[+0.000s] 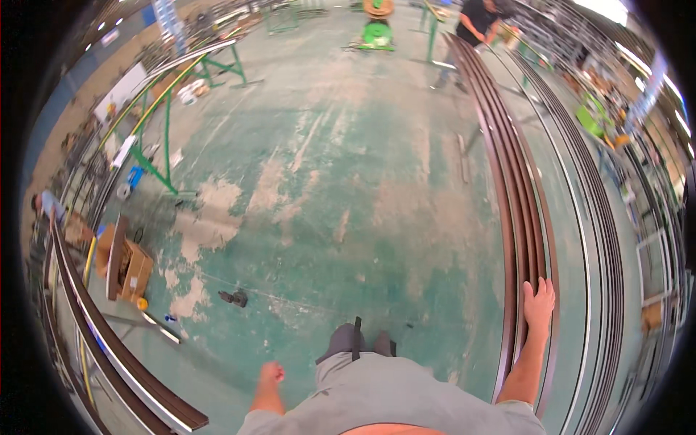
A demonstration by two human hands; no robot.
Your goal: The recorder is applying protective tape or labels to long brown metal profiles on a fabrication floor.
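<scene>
My right hand rests on a bundle of long brown profiles at my right, fingers spread and laid over their tops rather than wrapped round one. The profiles lie side by side and run away from me toward the far right. Low in front of my body hangs my left hand, slightly blurred, its fingers curled into a loose fist. Nothing shows in it, and it touches nothing.
Beyond the brown bundle lie more long dark profiles. A person stands at its far end. Dark profiles run along the left, near a cardboard box. A small black tool lies on the green floor.
</scene>
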